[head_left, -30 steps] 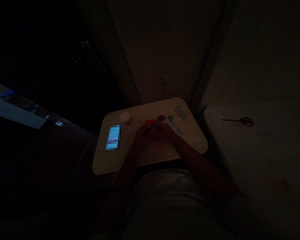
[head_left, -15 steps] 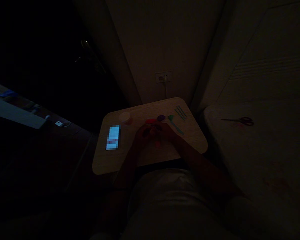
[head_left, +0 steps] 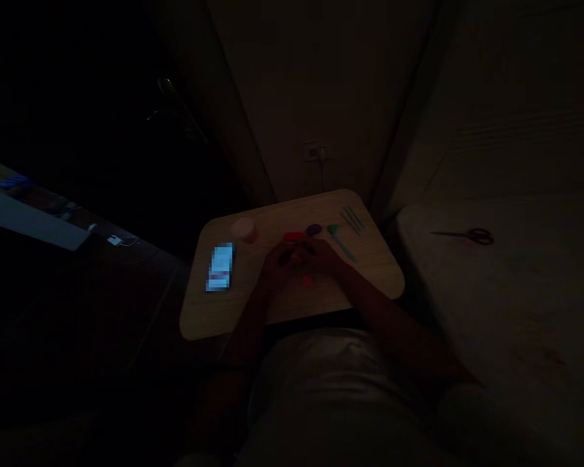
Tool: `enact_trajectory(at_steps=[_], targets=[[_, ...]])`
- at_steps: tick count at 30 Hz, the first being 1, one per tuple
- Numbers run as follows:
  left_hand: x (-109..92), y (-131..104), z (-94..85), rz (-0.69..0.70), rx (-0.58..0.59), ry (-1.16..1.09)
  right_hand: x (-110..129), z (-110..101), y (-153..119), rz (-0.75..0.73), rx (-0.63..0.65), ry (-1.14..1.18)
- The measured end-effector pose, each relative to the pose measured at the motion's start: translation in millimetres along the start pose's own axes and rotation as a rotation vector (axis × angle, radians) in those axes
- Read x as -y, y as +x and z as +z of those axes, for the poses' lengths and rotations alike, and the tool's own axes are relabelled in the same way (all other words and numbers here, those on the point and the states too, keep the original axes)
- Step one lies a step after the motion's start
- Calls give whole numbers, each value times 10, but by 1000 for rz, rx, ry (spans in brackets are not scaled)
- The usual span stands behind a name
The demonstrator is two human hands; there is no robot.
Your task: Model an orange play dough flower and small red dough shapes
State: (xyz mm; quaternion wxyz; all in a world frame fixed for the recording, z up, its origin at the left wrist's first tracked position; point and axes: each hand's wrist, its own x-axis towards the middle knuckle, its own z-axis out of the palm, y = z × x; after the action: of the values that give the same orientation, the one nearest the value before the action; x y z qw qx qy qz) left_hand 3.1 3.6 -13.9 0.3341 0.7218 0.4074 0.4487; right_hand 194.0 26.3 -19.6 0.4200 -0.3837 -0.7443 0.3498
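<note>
In dim light my left hand and my right hand meet over the small table. Their fingers are closed around a small orange-red lump, which looks like modelling clay; its shape is mostly hidden. Just below the hands a small red piece lies on the tabletop. Beyond my fingertips are a bright red lump and a purple lump. To the right, a green lump touches the end of a teal tool.
A wood-grain table carries a lit phone, a pale-lidded tub and several thin teal sticks. Scissors rest on a pale surface at the right. A wall socket with a cable is behind the table.
Both hands stay at the same spot with only slight finger movement. The lump between them shows more orange, and the tabletop colours look a bit brighter.
</note>
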Motion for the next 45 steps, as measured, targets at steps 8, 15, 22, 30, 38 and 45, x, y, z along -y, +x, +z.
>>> enact_trajectory(at_steps=[8,15,22,30,38,45], targets=[[-6,-3,-13,7,15,-2,45,-28,-6,32,30,-7],[-9,1,-11,3,7,19,47,-25,0,35,28,-9],[-10,2,-2,16,-6,19,33,-19,-3,34,33,9],[-14,0,-4,6,1,-6,25,-9,-16,11,8,39],[-76,-2,-6,-29,-1,12,3,-8,-18,22,17,7],[-100,-8,-6,-59,21,-53,14,-17,-30,36,5,16]])
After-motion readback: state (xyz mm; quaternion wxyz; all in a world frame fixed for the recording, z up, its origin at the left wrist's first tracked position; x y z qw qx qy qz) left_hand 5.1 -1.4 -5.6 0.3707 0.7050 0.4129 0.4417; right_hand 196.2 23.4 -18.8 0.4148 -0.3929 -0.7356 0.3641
